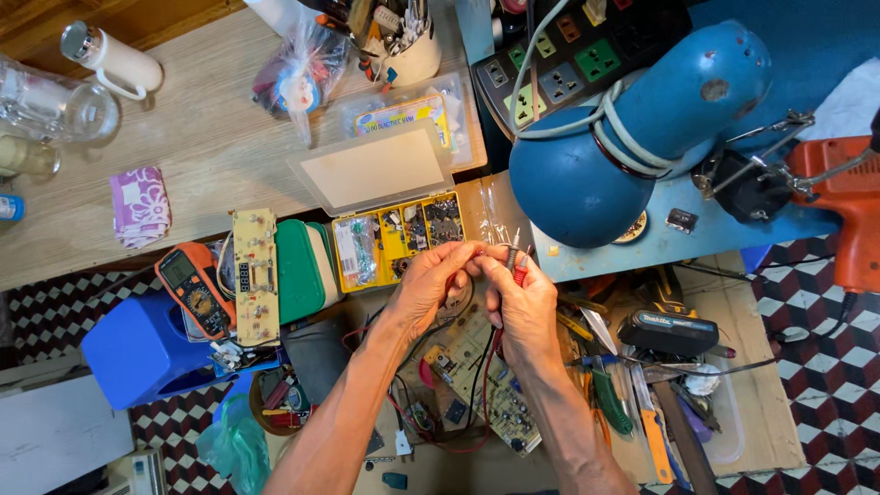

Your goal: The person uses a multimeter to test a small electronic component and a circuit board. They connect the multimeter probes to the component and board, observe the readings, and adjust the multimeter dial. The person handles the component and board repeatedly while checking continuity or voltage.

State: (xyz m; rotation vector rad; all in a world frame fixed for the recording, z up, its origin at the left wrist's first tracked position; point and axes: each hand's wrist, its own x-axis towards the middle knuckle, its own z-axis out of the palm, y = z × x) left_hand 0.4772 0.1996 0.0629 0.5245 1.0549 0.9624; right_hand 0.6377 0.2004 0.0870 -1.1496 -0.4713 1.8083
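I have both hands up in the middle of the view, above the cluttered lower shelf of my workbench. My right hand (pixel 524 307) is clenched around a pair of meter probes (pixel 518 259), one with a red grip, their metal tips sticking up toward twelve o'clock past my knuckles. My left hand (pixel 431 284) sits just at nine o'clock of the right, touching it, and its fingers (pixel 466 257) are pinched on something thin between the two hands; it looks like a fine wire or a small part's lead, but it is too small for me to tell which. The red and black leads (pixel 477 385) trail down from my right palm toward six o'clock, across a green circuit board (pixel 481 380) lying below my wrists. The orange meter (pixel 192 291) lies well apart at nine o'clock, beside a long tan board (pixel 255 275) and an open yellow parts box (pixel 403 234). A blue lamp (pixel 632 133) fills the space at one o'clock. As I judge it, I am at the step of bringing probe tips onto whatever my left fingers hold. The next move calls for steady tips, each pressed to its own end without the two touching, and a glance left at the meter.
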